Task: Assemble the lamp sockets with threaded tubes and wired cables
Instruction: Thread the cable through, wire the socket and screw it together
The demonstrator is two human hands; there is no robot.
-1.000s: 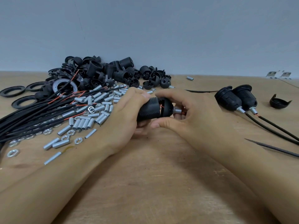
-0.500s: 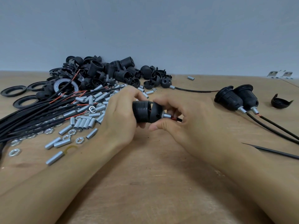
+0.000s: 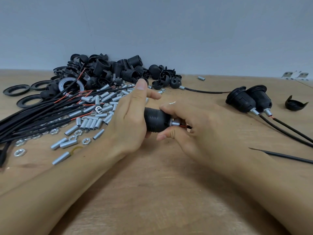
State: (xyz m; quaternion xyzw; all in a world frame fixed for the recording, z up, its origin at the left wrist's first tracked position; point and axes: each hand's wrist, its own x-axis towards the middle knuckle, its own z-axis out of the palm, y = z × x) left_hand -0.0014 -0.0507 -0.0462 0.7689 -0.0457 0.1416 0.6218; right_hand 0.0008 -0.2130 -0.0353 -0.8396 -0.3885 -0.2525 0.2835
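**Socket held between both hands over the table**

The left hand (image 3: 130, 119) cupped the ribbed end of a black lamp socket (image 3: 156, 120), its thumb and forefinger lifted straight and apart. The right hand (image 3: 194, 126) pinched the socket's capped end, where a threaded tube (image 3: 175, 123) and a red wire (image 3: 184, 126) stuck out. The socket lay sideways just above the wooden table (image 3: 160, 192). To the left lay loose tubes (image 3: 91, 123), nuts (image 3: 20, 152) and black cables (image 3: 33, 117); behind them a heap of socket parts (image 3: 122, 72). Right, two finished sockets (image 3: 249, 101) lay side by side.

wooden table (image 3: 152, 192), grey wall (image 3: 169, 31), metal brackets (image 3: 295, 75)
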